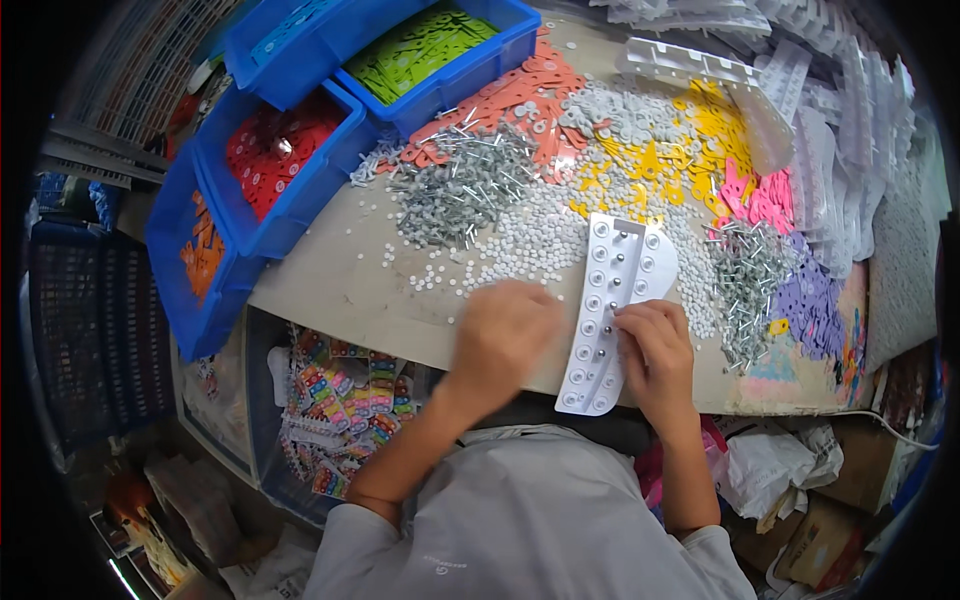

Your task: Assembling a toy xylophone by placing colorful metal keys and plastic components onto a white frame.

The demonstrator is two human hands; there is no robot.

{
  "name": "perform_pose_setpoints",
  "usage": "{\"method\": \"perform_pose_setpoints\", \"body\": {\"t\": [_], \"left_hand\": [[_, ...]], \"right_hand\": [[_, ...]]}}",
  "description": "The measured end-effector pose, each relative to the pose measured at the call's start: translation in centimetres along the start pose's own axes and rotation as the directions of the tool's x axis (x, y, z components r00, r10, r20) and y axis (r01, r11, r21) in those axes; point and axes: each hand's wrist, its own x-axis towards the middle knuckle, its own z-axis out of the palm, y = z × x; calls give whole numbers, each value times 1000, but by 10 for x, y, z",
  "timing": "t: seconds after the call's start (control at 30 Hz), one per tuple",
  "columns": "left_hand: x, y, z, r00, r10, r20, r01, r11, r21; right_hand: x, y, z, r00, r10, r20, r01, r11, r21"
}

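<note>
A white plastic tray (585,345) lies at the table's front edge, its near end jutting past it. Round cups line both sides of the tray, and a row of silver pin heads runs down its middle channel. My right hand (655,350) is closed over the tray's right side, its fingertips beside the middle pins. Whether a small part sits between those fingertips is hidden. My left hand (510,330) is left of the tray, near the loose white discs (515,245). Motion blurs its fingers, so its grip cannot be made out.
Blue bins (345,155) at the left hold red, green and orange pieces. Piles of metal pins (465,180), coral pieces (540,85), yellow pieces (715,125), pink pieces (770,200) and purple pieces (810,310) cover the table. More white trays (835,150) are stacked at the far right.
</note>
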Motion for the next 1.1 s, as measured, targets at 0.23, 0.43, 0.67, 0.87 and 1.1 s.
{"method": "perform_pose_setpoints", "body": {"t": [0.23,0.43,0.67,0.87,1.1], "left_hand": [[11,-80,-39,928,-305,-214,347,917,196],[8,-89,-45,949,-295,-112,315,895,316],[15,-88,-48,981,-181,-73,195,902,385],[12,-79,-57,953,-246,-174,281,935,217],[10,-1,-48,879,-476,-3,439,813,-383]], "right_hand": [[-16,11,-14,976,139,-165,-138,990,14],[-47,45,-68,921,313,-232,-367,895,-252],[-82,55,-96,904,420,-76,-410,802,-434],[-78,59,-86,926,372,-56,-364,849,-382],[-45,0,-49,934,346,-93,-323,925,200]]}}
